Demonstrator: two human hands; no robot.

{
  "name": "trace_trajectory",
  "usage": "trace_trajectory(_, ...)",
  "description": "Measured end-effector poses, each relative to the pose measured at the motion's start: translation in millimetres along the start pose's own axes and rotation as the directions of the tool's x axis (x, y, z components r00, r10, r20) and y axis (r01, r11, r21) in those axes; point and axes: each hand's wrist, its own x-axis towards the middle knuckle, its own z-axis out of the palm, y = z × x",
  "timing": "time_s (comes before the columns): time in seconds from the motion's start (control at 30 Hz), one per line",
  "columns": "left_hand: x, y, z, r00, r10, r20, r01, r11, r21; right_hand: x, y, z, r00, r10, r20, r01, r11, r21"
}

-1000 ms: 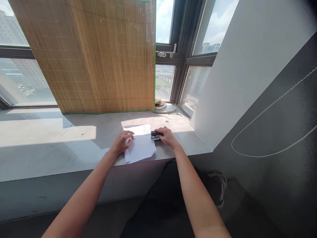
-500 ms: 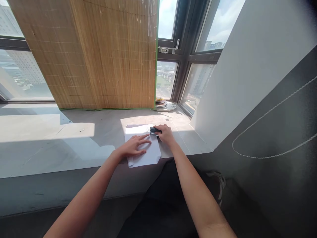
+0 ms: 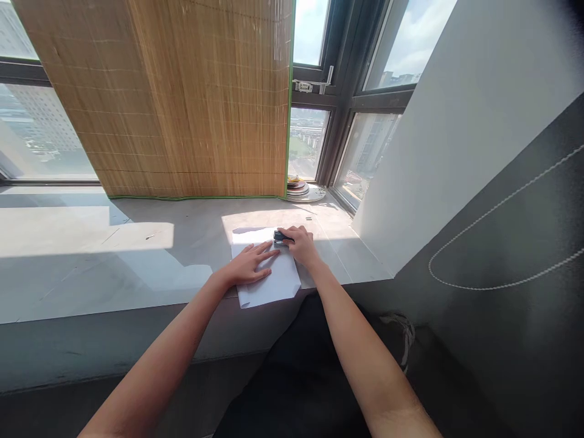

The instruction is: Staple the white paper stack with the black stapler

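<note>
White paper (image 3: 269, 291) lies on the window sill, its near edge reaching over the sill's front edge. Flat on the paper rests my left hand (image 3: 250, 264), fingers spread and holding nothing. My right hand (image 3: 301, 244) is closed around a small dark stapler (image 3: 279, 238), which sits over the upper right part of the paper. The left fingertips are close to the stapler's lower side. Part of the stapler is hidden by the right fingers.
A bamboo blind (image 3: 196, 103) hangs down to the sill (image 3: 137, 274) behind the paper. Stacked plates (image 3: 298, 190) stand in the window corner. Two small staple-like bits (image 3: 309, 218) lie beyond my right hand. A white wall rises on the right, with a looped cord (image 3: 474, 288).
The stapler has shifted slightly left and turned a little in my right hand. The paper has moved slightly to the right. My left hand stays spread on it.
</note>
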Motion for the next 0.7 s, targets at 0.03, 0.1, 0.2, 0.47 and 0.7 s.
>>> trace_trajectory(0.03,0.1,-0.7,1.3,1.000,-0.004,-0.006,0.004,1.000,0.000,0.2,-1.6,0.2,1.000,0.003,0.002,-0.003,1.000,-0.003)
trace_trajectory(0.1,0.4,-2.6,3.9,1.000,-0.006,-0.024,0.006,1.000,0.002,0.4,-4.0,0.7,1.000,0.012,0.006,-0.011,1.000,-0.020)
trace_trajectory(0.2,0.3,-4.9,6.8,0.999,-0.004,-0.046,0.005,1.000,0.009,0.7,-5.3,2.5,1.000,0.023,0.012,-0.022,0.998,-0.061)
trace_trajectory(0.47,0.2,-4.7,6.1,0.999,-0.019,-0.029,0.020,1.000,0.006,1.6,-4.7,7.0,1.000,-0.002,0.025,0.005,0.990,-0.138)
trace_trajectory(0.7,0.6,-4.4,6.4,0.999,-0.018,-0.042,0.018,1.000,0.017,-1.3,-10.4,5.6,0.999,-0.031,0.038,0.038,0.979,-0.202)
